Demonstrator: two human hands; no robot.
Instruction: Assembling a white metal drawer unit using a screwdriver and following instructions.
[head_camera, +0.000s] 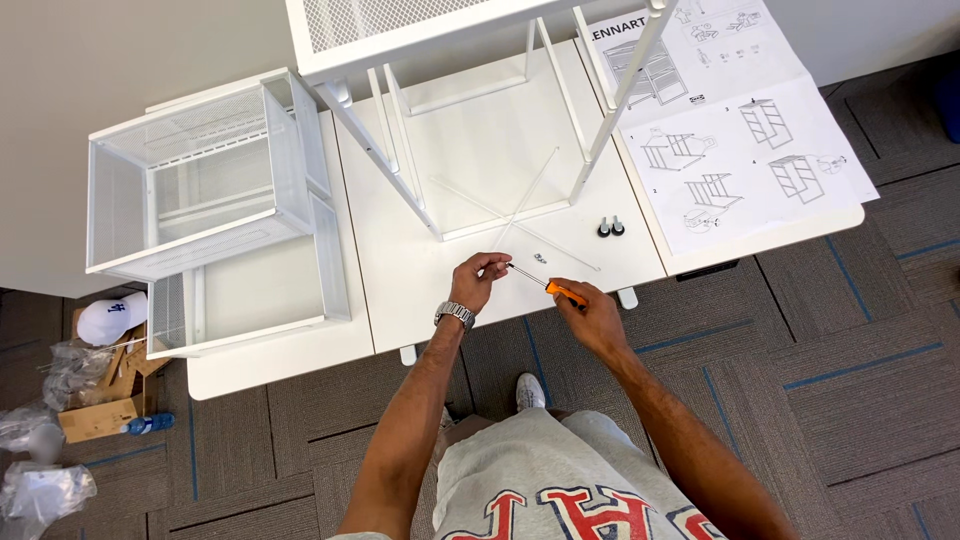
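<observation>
Here the right hand (592, 312) gripped the orange-handled screwdriver (545, 285) low over the counter (420, 290), while the left hand (478, 278) pinched its fingers around the tip, apparently steadying it.

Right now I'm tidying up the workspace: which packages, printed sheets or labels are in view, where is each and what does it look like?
Instruction sheet: unfolded on the table's far right corner, white with black line drawings.
Cardboard box: on the floor at left, brown, open.
Plastic bags: crumpled on the floor beside the box, clear.
</observation>
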